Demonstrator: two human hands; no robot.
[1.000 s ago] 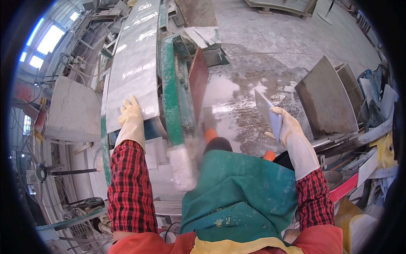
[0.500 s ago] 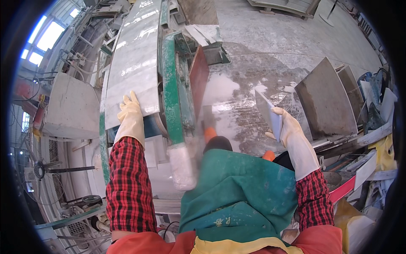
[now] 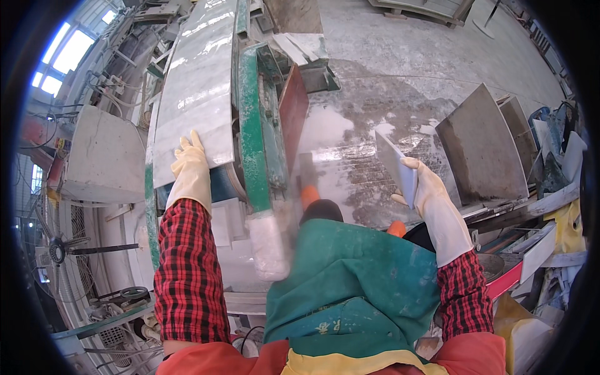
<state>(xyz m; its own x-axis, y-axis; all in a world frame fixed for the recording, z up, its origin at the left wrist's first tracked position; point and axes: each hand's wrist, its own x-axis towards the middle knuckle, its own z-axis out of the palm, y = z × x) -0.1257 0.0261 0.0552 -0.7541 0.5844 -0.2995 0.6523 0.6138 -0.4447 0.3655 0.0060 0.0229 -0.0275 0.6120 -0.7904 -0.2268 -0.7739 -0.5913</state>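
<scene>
My left hand (image 3: 189,169), in a cream rubber glove, lies on the near end of a long, wet, pale stone slab (image 3: 195,87). Its fingers are stretched out and point away from me. The slab rests on a machine bed with a green side rail (image 3: 251,125), and a blue roller or belt (image 3: 226,182) shows under its near edge. Out to the right, my gloved right hand (image 3: 435,203) grips a thin, light-coloured tile (image 3: 400,165) by its near edge. That tile is held tilted, nearly on edge, above the floor.
A white-wrapped rail end (image 3: 269,247) juts out beside my green apron (image 3: 350,269). A reddish board (image 3: 294,119) leans against the machine. Grey slabs (image 3: 481,147) stand at the right, near piled offcuts (image 3: 569,156). The floor (image 3: 356,137) is wet with whitish puddles.
The pale slab has shifted slightly away from me, with my left hand moving along on it. My right hand and the tile have hardly moved.
</scene>
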